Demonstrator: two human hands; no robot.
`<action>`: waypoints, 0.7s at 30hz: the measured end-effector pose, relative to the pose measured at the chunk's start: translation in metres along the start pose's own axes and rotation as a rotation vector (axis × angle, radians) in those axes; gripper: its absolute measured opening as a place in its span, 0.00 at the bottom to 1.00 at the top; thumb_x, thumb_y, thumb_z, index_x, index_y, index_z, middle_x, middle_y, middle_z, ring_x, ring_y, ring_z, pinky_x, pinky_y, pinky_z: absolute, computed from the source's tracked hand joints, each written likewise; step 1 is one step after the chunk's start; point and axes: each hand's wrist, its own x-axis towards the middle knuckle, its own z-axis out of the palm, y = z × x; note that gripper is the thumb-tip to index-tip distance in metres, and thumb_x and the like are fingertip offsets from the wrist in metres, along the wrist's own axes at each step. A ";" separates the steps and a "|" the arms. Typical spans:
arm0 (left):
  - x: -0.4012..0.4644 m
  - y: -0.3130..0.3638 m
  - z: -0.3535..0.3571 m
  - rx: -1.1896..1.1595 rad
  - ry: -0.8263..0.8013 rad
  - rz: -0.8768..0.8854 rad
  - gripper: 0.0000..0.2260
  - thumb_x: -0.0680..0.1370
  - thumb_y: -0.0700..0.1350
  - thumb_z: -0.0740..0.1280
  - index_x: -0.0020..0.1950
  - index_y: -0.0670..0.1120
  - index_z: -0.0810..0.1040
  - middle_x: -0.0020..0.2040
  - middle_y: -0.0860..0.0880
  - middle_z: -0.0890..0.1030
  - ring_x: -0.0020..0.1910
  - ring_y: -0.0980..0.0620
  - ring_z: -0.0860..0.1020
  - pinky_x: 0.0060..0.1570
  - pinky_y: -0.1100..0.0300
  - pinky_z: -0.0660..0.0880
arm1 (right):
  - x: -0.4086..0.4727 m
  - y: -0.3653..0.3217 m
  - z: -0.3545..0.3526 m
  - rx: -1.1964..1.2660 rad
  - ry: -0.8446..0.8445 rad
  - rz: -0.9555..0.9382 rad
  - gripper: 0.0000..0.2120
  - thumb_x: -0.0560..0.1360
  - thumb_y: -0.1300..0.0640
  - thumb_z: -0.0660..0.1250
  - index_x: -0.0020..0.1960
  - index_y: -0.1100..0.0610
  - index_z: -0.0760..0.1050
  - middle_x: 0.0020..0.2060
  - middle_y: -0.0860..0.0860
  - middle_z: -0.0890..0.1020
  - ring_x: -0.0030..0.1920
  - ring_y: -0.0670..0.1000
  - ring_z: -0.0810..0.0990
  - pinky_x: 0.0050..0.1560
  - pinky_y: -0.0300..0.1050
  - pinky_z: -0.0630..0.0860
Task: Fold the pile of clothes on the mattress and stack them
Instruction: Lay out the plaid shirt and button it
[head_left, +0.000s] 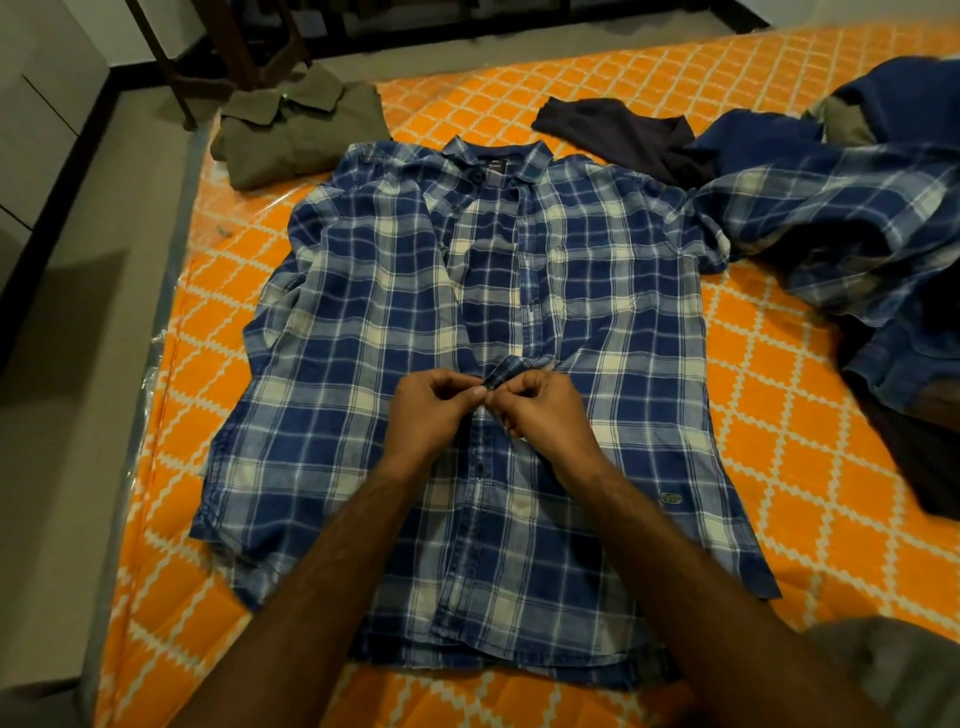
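Observation:
A blue and white plaid shirt (363, 322) lies spread flat, front up, on the orange patterned mattress (779, 415), collar at the far end. My left hand (431, 410) and my right hand (545, 410) meet at the middle of its button placket, and each pinches the fabric edge there. The placket is closed below my hands and gapes open above them. A folded olive shirt (296, 135) sits at the mattress's far left corner. A heap of unfolded clothes (857, 249) lies at the right, with another plaid shirt on top.
A dark garment (618, 130) lies flat beyond the shirt's collar. The mattress's left edge borders a grey floor (78, 415). Wooden chair legs (234, 57) stand beyond the far left corner. My knee in grey cloth (893, 670) shows at the bottom right.

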 end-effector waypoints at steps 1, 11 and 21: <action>0.001 -0.002 0.002 0.018 0.016 0.007 0.05 0.76 0.40 0.74 0.51 0.45 0.84 0.46 0.51 0.86 0.47 0.59 0.83 0.48 0.64 0.79 | 0.000 0.000 0.000 0.010 -0.001 0.003 0.05 0.73 0.58 0.74 0.38 0.56 0.81 0.31 0.50 0.83 0.33 0.46 0.81 0.40 0.45 0.77; 0.004 -0.007 0.012 0.181 0.117 0.046 0.08 0.77 0.43 0.73 0.52 0.48 0.77 0.44 0.52 0.81 0.44 0.55 0.80 0.43 0.61 0.76 | -0.001 0.002 -0.004 0.091 -0.036 -0.009 0.05 0.75 0.63 0.73 0.41 0.58 0.80 0.33 0.51 0.83 0.34 0.47 0.80 0.37 0.41 0.77; 0.050 0.032 -0.012 0.500 0.014 0.418 0.06 0.81 0.45 0.66 0.57 0.51 0.78 0.55 0.55 0.72 0.49 0.61 0.74 0.48 0.68 0.72 | 0.023 -0.050 -0.048 -0.304 0.138 -0.348 0.03 0.81 0.59 0.66 0.49 0.54 0.78 0.42 0.47 0.82 0.42 0.44 0.82 0.43 0.36 0.78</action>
